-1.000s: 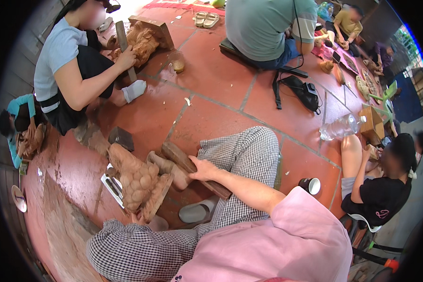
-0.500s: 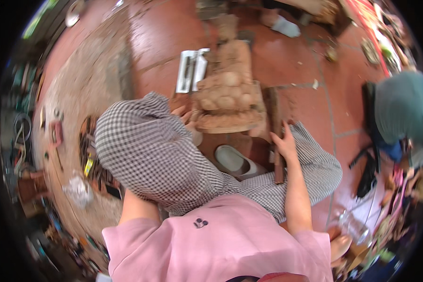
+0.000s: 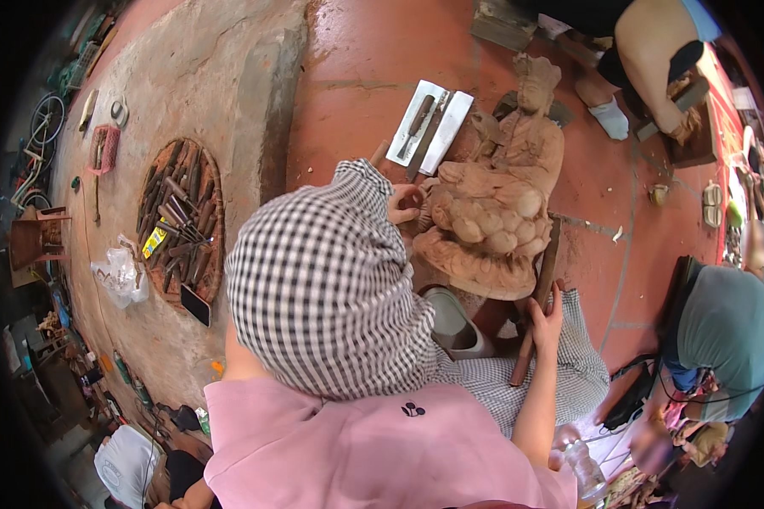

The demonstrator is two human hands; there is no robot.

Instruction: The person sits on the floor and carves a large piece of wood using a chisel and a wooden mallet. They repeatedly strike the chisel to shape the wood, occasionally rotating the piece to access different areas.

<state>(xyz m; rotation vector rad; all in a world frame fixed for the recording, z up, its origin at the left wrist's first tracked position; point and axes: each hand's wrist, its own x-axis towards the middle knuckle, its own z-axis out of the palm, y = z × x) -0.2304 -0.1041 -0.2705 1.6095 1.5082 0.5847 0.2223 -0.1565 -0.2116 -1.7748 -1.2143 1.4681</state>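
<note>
A carved wooden statue [image 3: 494, 199] of a seated figure on a lotus-like base stands tilted in front of my knees. My left hand [image 3: 406, 204] is at the left side of its base, fingers curled; what they hold, if anything, is hard to make out beside the carving. My right hand [image 3: 545, 321] is closed round a long, narrow brown bar [image 3: 526, 352], which runs along the right side of the base toward my lap. Beyond my left knee, a wood-handled chisel [image 3: 418, 117] and a dark flat bar [image 3: 433, 131] lie on white paper [image 3: 452, 119].
On the concrete slab at left, a round basket [image 3: 220, 246] holds several wood-handled tools, with a phone [image 3: 195, 304] at its edge and a plastic bag [image 3: 120, 276] beside it. A co-worker's arm [image 3: 654, 81] reaches toward a wooden block at far right. A grey-green sandal [image 3: 454, 318] is below the statue.
The view has swung left, so the statue appears farther right and its upper figure shows clearly. My hands stay at either side of its base, the right still holding the bar.
</note>
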